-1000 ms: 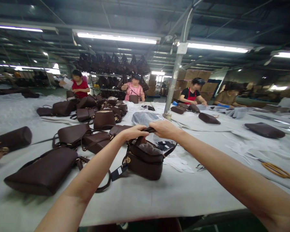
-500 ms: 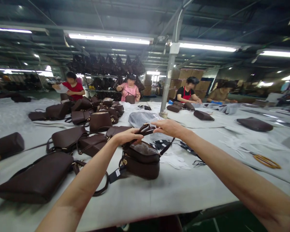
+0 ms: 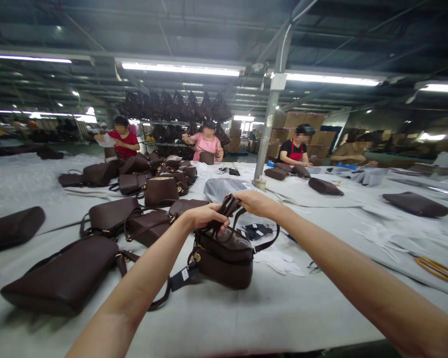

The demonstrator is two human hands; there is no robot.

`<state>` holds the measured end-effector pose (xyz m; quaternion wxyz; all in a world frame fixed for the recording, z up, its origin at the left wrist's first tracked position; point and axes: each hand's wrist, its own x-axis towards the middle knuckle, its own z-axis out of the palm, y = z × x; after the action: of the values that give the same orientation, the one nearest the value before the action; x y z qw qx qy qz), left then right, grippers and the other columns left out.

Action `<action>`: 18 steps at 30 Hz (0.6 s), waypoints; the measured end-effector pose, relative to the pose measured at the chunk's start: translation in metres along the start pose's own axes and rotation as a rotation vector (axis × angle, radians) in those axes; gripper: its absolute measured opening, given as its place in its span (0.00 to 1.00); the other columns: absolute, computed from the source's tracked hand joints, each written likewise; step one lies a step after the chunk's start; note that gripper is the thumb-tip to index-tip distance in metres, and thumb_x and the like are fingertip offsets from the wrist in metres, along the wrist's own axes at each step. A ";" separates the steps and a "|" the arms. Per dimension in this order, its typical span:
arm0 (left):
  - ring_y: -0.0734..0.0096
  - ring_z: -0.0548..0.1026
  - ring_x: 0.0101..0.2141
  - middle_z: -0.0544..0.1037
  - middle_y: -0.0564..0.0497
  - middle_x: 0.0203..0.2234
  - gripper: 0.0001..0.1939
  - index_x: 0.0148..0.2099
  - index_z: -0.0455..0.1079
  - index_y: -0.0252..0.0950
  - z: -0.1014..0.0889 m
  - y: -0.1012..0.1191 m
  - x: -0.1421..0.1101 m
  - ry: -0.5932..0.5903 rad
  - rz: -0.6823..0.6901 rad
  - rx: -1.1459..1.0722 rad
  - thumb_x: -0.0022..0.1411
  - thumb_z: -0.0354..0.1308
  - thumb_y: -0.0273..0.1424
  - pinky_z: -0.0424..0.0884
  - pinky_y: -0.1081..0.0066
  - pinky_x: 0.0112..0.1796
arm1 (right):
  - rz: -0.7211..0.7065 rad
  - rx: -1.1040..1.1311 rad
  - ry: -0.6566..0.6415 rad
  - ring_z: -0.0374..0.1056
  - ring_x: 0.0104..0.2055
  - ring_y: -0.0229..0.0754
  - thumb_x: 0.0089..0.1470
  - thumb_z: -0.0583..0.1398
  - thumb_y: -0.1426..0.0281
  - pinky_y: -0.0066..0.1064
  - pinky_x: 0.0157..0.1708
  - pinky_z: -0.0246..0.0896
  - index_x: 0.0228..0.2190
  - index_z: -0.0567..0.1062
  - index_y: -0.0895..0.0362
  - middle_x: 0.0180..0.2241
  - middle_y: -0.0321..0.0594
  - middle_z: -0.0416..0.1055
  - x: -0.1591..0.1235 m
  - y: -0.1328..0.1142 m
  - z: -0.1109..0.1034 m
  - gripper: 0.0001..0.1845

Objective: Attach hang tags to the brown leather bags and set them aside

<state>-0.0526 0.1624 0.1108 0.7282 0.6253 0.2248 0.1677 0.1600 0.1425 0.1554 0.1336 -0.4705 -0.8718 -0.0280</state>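
A dark brown handbag (image 3: 224,266) stands upright in front of me, its top unzipped or open with a pale lining or filling showing. My left hand (image 3: 209,217) is closed around the bag's bunched strap (image 3: 229,206) just above the opening. My right hand (image 3: 256,203) pinches the same folded strap from the other side. Part of the strap loops down to the bag's right end. A black hang tag (image 3: 184,276) with a white label lies by the bag's left side, near a round gold charm (image 3: 196,257).
Several more brown bags (image 3: 59,276) crowd the left of the white-covered table (image 3: 216,328). White gloves (image 3: 280,261) and black tags (image 3: 256,231) lie right of the bag. Orange-handled scissors (image 3: 438,270) are far right. A metal post (image 3: 267,134) rises mid-table; several people work beyond.
The strap is gathered into a tighter, more upright bundle between my hands, and a loop of it now arches on the right. My view has shifted slightly, moving the scene right and down.
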 end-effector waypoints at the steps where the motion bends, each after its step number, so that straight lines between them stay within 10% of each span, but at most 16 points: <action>1: 0.75 0.71 0.22 0.71 0.54 0.23 0.20 0.39 0.66 0.33 0.000 -0.001 0.001 -0.013 0.002 -0.029 0.46 0.70 0.30 0.67 0.72 0.27 | 0.009 -0.030 -0.011 0.71 0.38 0.43 0.56 0.54 0.77 0.28 0.36 0.58 0.34 0.77 0.56 0.34 0.42 0.77 0.003 -0.001 0.000 0.12; 9: 0.76 0.69 0.23 0.75 0.44 0.33 0.15 0.37 0.66 0.32 -0.009 -0.006 0.006 0.140 0.079 -0.089 0.51 0.67 0.32 0.60 0.77 0.21 | 0.134 0.031 0.051 0.68 0.33 0.41 0.51 0.56 0.76 0.27 0.31 0.57 0.31 0.75 0.58 0.31 0.40 0.75 0.021 -0.007 0.002 0.08; 18: 0.80 0.62 0.19 0.72 0.47 0.23 0.16 0.34 0.65 0.29 -0.007 -0.004 -0.001 -0.103 0.030 -0.164 0.53 0.65 0.36 0.52 0.79 0.18 | 0.024 0.172 0.293 0.66 0.31 0.37 0.43 0.57 0.80 0.26 0.32 0.58 0.35 0.75 0.59 0.32 0.38 0.75 0.030 -0.002 0.005 0.15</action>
<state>-0.0578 0.1671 0.1067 0.7850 0.5747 0.1633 0.1639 0.1412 0.1667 0.1584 0.2995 -0.4585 -0.8364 -0.0200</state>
